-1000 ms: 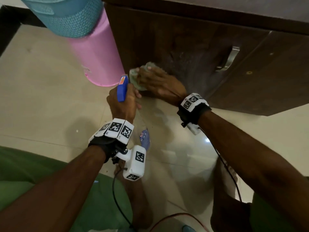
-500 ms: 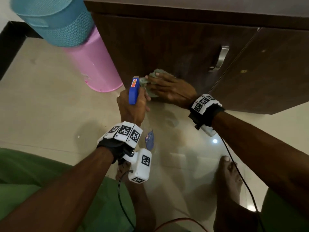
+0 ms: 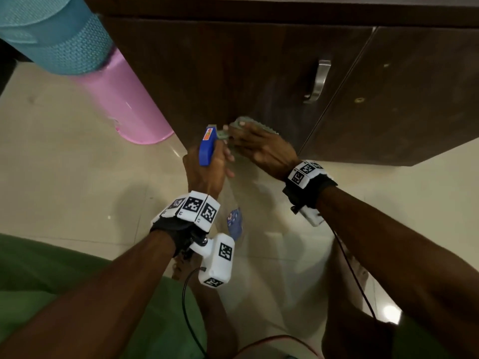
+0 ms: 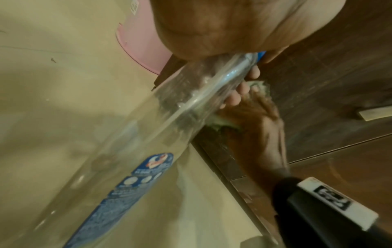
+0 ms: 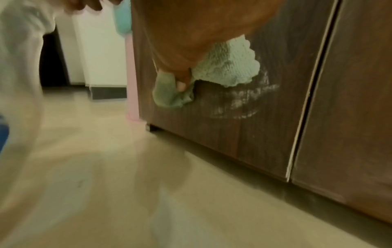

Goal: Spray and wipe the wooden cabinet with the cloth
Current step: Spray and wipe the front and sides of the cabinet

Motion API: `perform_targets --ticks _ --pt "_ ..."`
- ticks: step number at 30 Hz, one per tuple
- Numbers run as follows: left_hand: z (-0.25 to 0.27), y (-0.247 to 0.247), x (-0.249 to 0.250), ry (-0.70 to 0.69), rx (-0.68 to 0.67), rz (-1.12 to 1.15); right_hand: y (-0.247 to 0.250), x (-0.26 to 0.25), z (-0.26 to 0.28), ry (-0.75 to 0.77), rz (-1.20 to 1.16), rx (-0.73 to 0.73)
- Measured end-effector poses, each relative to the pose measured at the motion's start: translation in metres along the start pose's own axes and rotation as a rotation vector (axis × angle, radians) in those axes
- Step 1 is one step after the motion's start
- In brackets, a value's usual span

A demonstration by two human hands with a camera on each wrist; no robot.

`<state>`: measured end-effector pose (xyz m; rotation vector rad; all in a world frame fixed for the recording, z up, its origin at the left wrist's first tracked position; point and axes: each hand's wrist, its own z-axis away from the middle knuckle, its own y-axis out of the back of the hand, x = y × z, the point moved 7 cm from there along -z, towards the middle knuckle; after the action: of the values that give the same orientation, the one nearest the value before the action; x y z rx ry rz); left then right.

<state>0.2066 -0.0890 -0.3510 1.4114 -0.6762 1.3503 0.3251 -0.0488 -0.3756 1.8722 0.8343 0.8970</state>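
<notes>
A dark brown wooden cabinet point(image 3: 233, 73) stands on a shiny cream tile floor point(image 3: 64, 164). It has two doors with a thin gap between them. A silver handle point(image 3: 318, 81) sits on the left door, near the gap. White wet smears point(image 5: 250, 99) show on that door, just below the cloth.

The right hand point(image 3: 261, 149) lies flat on a pale green cloth point(image 5: 229, 68) and presses it against the left door, low down and near the cabinet's left corner. The fingers are spread out straight over the cloth. One corner of the cloth hangs loose under the thumb.

The left hand point(image 3: 204, 169) is curled tight around the neck of a clear spray bottle point(image 4: 131, 151). The bottle has a blue spray head point(image 3: 206, 146) and a blue label point(image 4: 135, 184). The spray head sits just left of the cloth and points at the cabinet. The bottle hangs down from the hand, above the floor.

A pink bin point(image 3: 129, 104) stands on the floor, touching or just beside the cabinet's left side. A teal basket point(image 3: 51, 35) with a woven look sits on top of it. Farther left of the cabinet, the right wrist view shows a white wall point(image 5: 101, 50) with a dark strip along the floor, and a dark opening beside it.

Both wrists wear black bands with white blocks that have black square marks. The person wears green clothes point(image 3: 39, 281) and crouches in front of the cabinet.
</notes>
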Motion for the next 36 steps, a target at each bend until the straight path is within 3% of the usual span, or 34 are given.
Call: perform_targets --ticks 2,5,7,9,13,15,17,22,24,28,30,32,36 --pt "0.002 0.002 -0.001 0.016 0.041 0.013 0.046 0.011 -0.008 -0.095 0.062 0.248" --pt "0.004 0.000 0.004 0.002 0.041 0.003 0.117 0.038 -0.011 -0.411 0.198 0.646" --pt "0.003 -0.002 0.006 -0.028 0.033 -0.017 0.127 0.047 -0.008 -0.551 0.234 0.736" --pt "0.002 -0.003 0.009 -0.052 0.032 -0.033 0.101 0.040 -0.002 -0.494 0.160 0.648" --pt "0.006 -0.007 0.016 -0.066 0.004 -0.013 -0.002 0.010 0.035 -0.146 -0.080 0.062" --pt "0.008 -0.009 0.016 -0.068 -0.008 0.002 -0.011 0.010 0.042 -0.119 -0.117 -0.026" --pt "0.011 -0.009 0.017 -0.075 0.009 0.013 0.011 0.014 0.030 -0.090 -0.095 0.088" --pt "0.014 -0.004 0.017 -0.068 0.058 0.011 0.112 0.035 -0.058 -0.146 0.109 0.576" --pt "0.011 -0.002 0.018 -0.073 0.070 0.001 0.109 0.032 -0.077 -0.126 0.154 0.569" --pt "0.006 -0.004 0.008 -0.026 0.030 -0.024 0.048 0.018 -0.046 0.013 0.041 0.215" --pt "0.011 -0.011 -0.005 0.026 -0.013 -0.023 0.041 0.018 -0.030 0.026 0.066 0.148" --pt "0.019 -0.015 -0.010 0.024 -0.049 -0.028 0.058 0.023 -0.021 -0.024 0.124 0.240" --pt "0.017 -0.010 -0.001 -0.011 -0.040 0.005 0.123 0.051 -0.003 -0.459 0.288 0.586"
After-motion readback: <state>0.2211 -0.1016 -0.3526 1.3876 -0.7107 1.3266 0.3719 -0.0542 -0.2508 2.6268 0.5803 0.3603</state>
